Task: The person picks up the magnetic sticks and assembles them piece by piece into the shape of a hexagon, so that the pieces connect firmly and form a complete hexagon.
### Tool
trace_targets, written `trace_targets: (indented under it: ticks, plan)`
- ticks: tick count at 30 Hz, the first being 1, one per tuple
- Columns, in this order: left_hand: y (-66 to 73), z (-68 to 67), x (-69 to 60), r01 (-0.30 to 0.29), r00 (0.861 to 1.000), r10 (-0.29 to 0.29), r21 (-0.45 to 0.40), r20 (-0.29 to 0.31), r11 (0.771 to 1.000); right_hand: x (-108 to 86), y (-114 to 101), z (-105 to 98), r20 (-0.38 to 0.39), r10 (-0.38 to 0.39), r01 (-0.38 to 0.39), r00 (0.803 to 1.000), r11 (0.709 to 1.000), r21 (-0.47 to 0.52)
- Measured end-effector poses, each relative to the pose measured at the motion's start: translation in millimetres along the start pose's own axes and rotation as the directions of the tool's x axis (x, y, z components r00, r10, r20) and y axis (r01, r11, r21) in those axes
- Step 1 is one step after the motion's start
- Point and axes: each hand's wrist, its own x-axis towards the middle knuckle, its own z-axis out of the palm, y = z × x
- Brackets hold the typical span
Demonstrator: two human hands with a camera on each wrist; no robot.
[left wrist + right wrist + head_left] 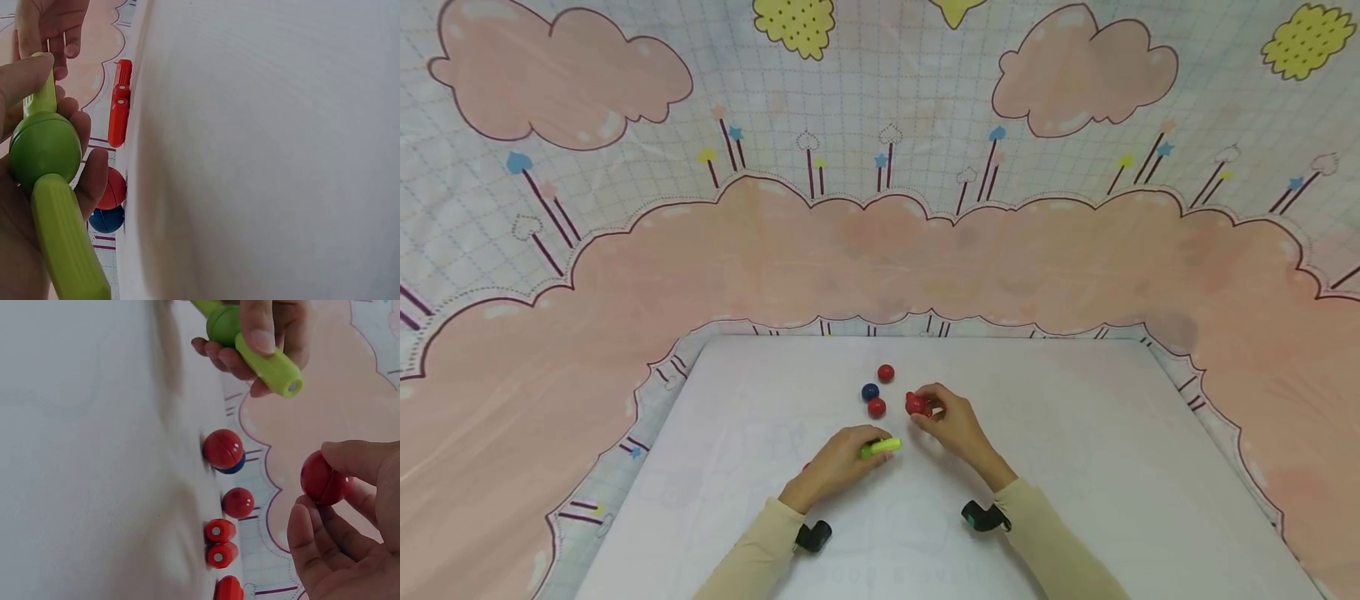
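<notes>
My left hand (838, 462) grips a green ball (45, 150) that has a yellow-green rod (69, 240) joined on each side. The thumb presses on one of these rods. Across from it, my right hand (953, 425) pinches a red ball (325, 478) between thumb and fingertips, off the table. Two loose red balls (886, 373) and a dark blue ball (870, 392) lie on the table between and beyond the hands. Several red rods (222, 556) rest near the right hand, partly hidden by it in the head view.
A white table (737, 400) spans the work area, with a patterned cloth (865, 258) behind and around it. Something small and red (807, 467) shows beside the left wrist, mostly hidden. Black wrist cameras (985, 517) sit on both forearms.
</notes>
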Motion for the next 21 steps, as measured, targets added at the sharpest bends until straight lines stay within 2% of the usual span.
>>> trace_targets:
  ticks: [10,21]
  plan:
    - [-2.2,1.5,4.1,-0.017,0.999,0.017,-0.004,-0.035,1.0,-12.8,-2.6,-8.8,0.026,0.048,-0.05,0.999,0.996,0.074]
    - [-2.6,4.0,10.6,0.007,0.999,-0.008,-0.03,-0.038,1.0,-25.4,-4.9,-14.6,0.043,0.129,-0.134,0.991,0.981,0.142]
